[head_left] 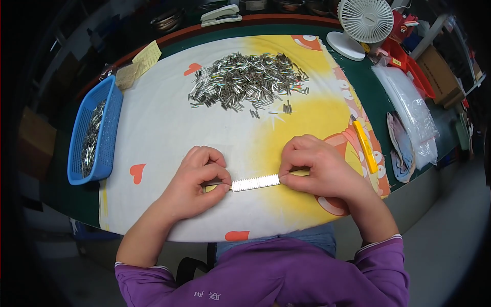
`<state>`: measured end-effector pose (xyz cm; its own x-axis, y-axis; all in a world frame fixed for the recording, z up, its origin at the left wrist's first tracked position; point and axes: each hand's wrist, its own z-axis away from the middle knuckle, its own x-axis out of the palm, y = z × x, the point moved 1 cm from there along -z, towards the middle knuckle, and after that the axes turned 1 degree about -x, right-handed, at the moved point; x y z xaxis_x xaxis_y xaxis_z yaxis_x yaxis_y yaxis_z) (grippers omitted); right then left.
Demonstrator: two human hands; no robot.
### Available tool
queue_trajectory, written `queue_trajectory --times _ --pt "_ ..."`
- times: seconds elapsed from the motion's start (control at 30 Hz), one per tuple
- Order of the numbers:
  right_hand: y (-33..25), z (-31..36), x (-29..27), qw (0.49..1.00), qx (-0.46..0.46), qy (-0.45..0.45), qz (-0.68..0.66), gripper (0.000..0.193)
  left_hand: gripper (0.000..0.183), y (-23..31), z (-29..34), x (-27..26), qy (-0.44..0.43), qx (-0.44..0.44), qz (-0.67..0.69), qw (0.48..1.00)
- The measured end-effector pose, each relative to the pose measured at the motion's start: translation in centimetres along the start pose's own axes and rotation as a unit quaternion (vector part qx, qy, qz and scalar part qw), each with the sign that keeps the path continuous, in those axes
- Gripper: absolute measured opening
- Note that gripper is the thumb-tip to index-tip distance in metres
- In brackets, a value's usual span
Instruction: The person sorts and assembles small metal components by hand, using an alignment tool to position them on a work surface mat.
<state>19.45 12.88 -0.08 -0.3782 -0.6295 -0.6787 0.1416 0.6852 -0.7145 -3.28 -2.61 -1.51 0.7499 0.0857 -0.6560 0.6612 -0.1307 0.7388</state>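
Note:
Between my hands, low over the cloth, a strip of small silvery metal pieces lies side by side in a row, with yellowish tape-like ends sticking out. My left hand pinches the strip's left end between thumb and fingertips. At the opposite end, my right hand pinches it in the same way. The fingers hide part of both ends. Farther back on the cloth spreads a heap of short, thin metal pieces, with a few lying loose at its near edge.
A blue plastic basket holding more metal pieces stands at the left. To the right lie a yellow utility knife, clear plastic bags and a crumpled cloth. A white fan and a stapler are at the back.

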Motion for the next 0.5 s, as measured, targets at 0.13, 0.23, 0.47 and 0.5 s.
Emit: queue_trajectory --times 0.13,0.23,0.47,0.5 --pt "0.27 -0.23 0.47 1.0 -0.013 0.0 0.014 0.008 0.012 0.3 -0.18 0.31 0.02 -0.032 0.0 0.999" --pt "0.05 -0.27 0.43 0.999 -0.012 0.004 0.036 0.011 0.013 0.58 -0.22 0.41 0.037 -0.066 0.006 0.997" --pt "-0.01 -0.07 0.4 0.998 -0.022 -0.011 0.06 0.013 0.016 0.54 -0.16 0.15 0.018 -0.013 -0.046 0.999" --pt "-0.02 -0.06 0.41 0.998 -0.028 -0.015 0.058 0.014 0.016 0.58 -0.15 0.15 0.021 0.002 -0.053 0.998"
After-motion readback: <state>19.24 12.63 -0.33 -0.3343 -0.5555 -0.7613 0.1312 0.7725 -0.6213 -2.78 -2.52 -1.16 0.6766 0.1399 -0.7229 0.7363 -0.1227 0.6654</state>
